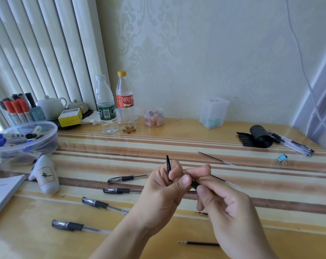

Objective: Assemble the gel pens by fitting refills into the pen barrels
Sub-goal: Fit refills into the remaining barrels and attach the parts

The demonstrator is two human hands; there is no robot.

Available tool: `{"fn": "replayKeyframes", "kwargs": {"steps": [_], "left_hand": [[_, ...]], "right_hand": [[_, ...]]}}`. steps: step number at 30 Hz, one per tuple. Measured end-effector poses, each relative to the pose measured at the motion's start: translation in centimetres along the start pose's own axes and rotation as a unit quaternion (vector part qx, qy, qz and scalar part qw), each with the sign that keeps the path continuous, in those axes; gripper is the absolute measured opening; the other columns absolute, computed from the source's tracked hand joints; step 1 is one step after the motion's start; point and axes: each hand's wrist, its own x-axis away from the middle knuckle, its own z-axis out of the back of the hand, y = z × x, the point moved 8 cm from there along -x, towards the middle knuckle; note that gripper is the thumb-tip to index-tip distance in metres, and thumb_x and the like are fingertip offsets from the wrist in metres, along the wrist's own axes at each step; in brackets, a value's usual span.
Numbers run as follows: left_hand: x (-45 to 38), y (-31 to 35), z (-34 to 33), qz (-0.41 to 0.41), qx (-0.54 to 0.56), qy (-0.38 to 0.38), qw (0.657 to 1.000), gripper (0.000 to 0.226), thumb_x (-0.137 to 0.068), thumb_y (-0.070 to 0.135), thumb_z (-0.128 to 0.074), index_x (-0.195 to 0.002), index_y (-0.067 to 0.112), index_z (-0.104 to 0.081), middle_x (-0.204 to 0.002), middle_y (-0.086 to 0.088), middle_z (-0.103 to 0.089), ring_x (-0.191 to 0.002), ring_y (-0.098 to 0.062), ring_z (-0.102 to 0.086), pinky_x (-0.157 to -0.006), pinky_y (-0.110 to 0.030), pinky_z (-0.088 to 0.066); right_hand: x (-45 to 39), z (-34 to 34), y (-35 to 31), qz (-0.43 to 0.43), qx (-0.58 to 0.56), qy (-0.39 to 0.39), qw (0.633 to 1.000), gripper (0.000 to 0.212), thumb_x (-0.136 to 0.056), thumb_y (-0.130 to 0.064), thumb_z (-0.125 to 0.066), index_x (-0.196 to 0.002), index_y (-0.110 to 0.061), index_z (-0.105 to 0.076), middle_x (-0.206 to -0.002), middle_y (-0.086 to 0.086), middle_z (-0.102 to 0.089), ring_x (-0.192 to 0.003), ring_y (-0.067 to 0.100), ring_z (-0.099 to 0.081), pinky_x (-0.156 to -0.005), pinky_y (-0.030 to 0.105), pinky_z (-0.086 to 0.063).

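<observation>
Pens with black caps and clear barrels [95, 203] lie finished on the striped worktop [251, 219]. Left hand [164, 186] grips a black pen part [168, 166]; right hand [220, 200] pinches the tip end against it. Likely next: seat and twist it home.

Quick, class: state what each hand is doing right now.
Left hand: holds a black pen cap.
Right hand: pinches a pen barrel.
</observation>
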Motion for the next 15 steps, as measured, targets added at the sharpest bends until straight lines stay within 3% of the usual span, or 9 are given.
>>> {"fn": "replayKeyframes", "kwargs": {"steps": [2,3,5,8,10,13,15], "left_hand": [[0.0,0.0,-0.2,0.002,0.009,-0.007,1.000,0.030,-0.086,0.010,-0.067,-0.074,0.018,-0.042,-0.117,-0.025,-0.066,-0.089,-0.036,-0.062,-0.070,-0.036,-0.053],[0.1,0.0,-0.1,0.004,0.014,-0.003,1.000,0.029,-0.086,0.010,-0.067,-0.074,0.018,-0.042,-0.115,-0.025,-0.067,-0.101,-0.038,-0.064,-0.074,-0.034,-0.054],[0.2,0.1,0.1,0.004,0.025,0.007,1.000,0.027,-0.085,0.008,-0.067,-0.073,0.019,-0.045,-0.109,-0.023,-0.071,-0.125,-0.035,-0.055,-0.087,-0.036,-0.054],[0.3,0.3,0.1,0.004,0.045,0.008,0.999,0.026,-0.084,0.006,-0.066,-0.073,0.018,-0.046,-0.102,-0.021,-0.073,-0.130,-0.032,-0.050,-0.095,-0.035,-0.050],[0.3,0.3,-0.1,0.004,0.051,0.006,0.999,0.028,-0.084,0.007,-0.068,-0.073,0.017,-0.044,-0.101,-0.021,-0.073,-0.131,-0.031,-0.049,-0.093,-0.034,-0.052],[0.2,0.2,-0.2,0.006,0.050,0.008,0.999,0.030,-0.083,0.008,-0.070,-0.072,0.018,-0.044,-0.099,-0.020,-0.074,-0.130,-0.030,-0.050,-0.080,-0.034,-0.055],[0.2,0.1,0.0,0.011,0.059,0.011,0.998,0.029,-0.083,0.007,-0.069,-0.072,0.018,-0.045,-0.098,-0.020,-0.074,-0.130,-0.031,-0.050,-0.077,-0.035,-0.056]], "right_hand": [[-0.1,-0.9,0.6,-0.075,-0.119,-0.063,0.988,0.025,-0.086,-0.047,-0.052,-0.093,-0.034,-0.073,-0.059,0.004,-0.059,-0.038,0.008,-0.040,-0.041,0.018,-0.033],[-0.1,-1.3,0.7,-0.104,-0.160,-0.086,0.978,0.023,-0.085,-0.049,-0.057,-0.094,-0.032,-0.071,-0.058,0.005,-0.059,-0.036,0.009,-0.038,-0.040,0.018,-0.031],[0.0,-1.6,0.8,-0.120,-0.163,-0.103,0.974,0.023,-0.073,-0.051,-0.072,-0.087,-0.033,-0.065,-0.059,0.006,-0.060,-0.035,0.008,-0.039,-0.040,0.016,-0.031],[-0.1,-1.5,1.1,-0.137,-0.173,-0.090,0.971,0.015,-0.069,-0.031,-0.073,-0.074,-0.026,-0.061,-0.061,0.008,-0.063,-0.033,0.014,-0.038,-0.039,0.020,-0.030],[-0.2,-1.3,1.0,-0.140,-0.181,-0.094,0.969,0.014,-0.079,-0.032,-0.068,-0.075,-0.019,-0.064,-0.063,0.011,-0.066,-0.034,0.018,-0.038,-0.038,0.021,-0.030],[-0.1,-1.4,1.2,-0.146,-0.171,-0.111,0.968,0.036,-0.088,-0.045,-0.050,-0.080,-0.015,-0.068,-0.060,0.010,-0.065,-0.035,0.016,-0.035,-0.038,0.020,-0.029],[0.0,-1.9,1.1,-0.157,-0.187,-0.121,0.962,0.029,-0.089,-0.043,-0.056,-0.088,-0.017,-0.068,-0.059,0.008,-0.061,-0.035,0.014,-0.033,-0.037,0.019,-0.028]]}}
